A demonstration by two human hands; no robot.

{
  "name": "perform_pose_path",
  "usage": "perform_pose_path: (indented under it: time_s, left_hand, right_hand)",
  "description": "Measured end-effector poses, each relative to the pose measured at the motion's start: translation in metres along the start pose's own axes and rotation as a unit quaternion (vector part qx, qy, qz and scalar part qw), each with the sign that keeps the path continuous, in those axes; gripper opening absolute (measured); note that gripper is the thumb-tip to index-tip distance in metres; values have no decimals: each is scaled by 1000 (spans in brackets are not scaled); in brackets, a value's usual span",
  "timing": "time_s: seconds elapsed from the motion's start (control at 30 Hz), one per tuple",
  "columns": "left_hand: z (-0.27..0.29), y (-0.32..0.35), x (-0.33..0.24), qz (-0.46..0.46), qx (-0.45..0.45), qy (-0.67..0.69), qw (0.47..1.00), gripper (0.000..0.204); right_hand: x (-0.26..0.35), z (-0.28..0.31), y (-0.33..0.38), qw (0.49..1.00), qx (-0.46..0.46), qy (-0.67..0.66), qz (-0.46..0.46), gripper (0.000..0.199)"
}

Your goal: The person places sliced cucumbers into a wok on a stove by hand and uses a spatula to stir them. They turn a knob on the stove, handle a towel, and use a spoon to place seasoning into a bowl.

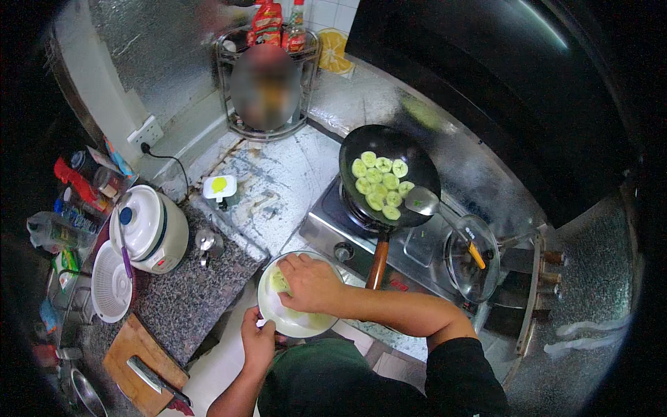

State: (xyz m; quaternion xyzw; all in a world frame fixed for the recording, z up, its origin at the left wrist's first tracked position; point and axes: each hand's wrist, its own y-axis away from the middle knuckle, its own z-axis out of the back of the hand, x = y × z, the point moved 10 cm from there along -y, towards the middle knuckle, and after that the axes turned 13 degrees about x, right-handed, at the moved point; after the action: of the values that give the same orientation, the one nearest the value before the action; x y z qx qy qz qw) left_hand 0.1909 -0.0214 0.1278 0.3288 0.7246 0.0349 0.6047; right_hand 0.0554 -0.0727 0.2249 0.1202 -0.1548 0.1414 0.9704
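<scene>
My left hand (258,339) grips the near-left rim of a white plate (295,328), the thumb lying over the edge. Over that plate, my right hand (310,283) reaches in with its fingers curled around pale green cucumber slices (278,280); how many it holds is hidden. Ahead and to the right, a black wok (419,158) stands on the gas stove (323,229). Several cucumber slices (376,188) lie spread in the wok. A metal spatula (422,201) with a yellow-tipped handle leans on its right rim. The wok's wooden handle (378,260) points toward me.
A glass lid (479,281) rests right of the wok. On the granite counter at left stand a white rice cooker (172,233), a white colander (111,299) and a wooden board (125,358) with a knife (148,375). A wire rack (228,111) fills the back corner; a dark hood (486,90) overhangs the stove.
</scene>
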Motion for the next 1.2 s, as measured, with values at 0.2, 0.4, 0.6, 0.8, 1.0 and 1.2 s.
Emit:
perform_pose_path:
  time_s: [0.2,0.4,0.6,0.8,1.0,1.2]
  left_hand:
    - [-12,-16,2,-31,16,5,999,29]
    - [-22,-26,5,-22,26,14,999,30]
    - [-21,-28,1,-20,15,15,1000,30]
    - [-8,-21,-6,-33,-11,33,999,28]
    - [4,-14,3,-35,-32,29,998,29]
    - [6,-10,1,-36,-47,32,998,30]
  right_hand:
    - [-26,0,9,995,28,-91,20,40]
    - [-34,9,22,990,16,-128,54,28]
    - [-64,65,50,958,-107,-260,60,19]
    - [-240,109,62,946,-185,-160,-214,19]
    - [-314,47,26,935,-96,-48,-337,20]
    - [-302,51,23,953,-24,-118,-279,20]
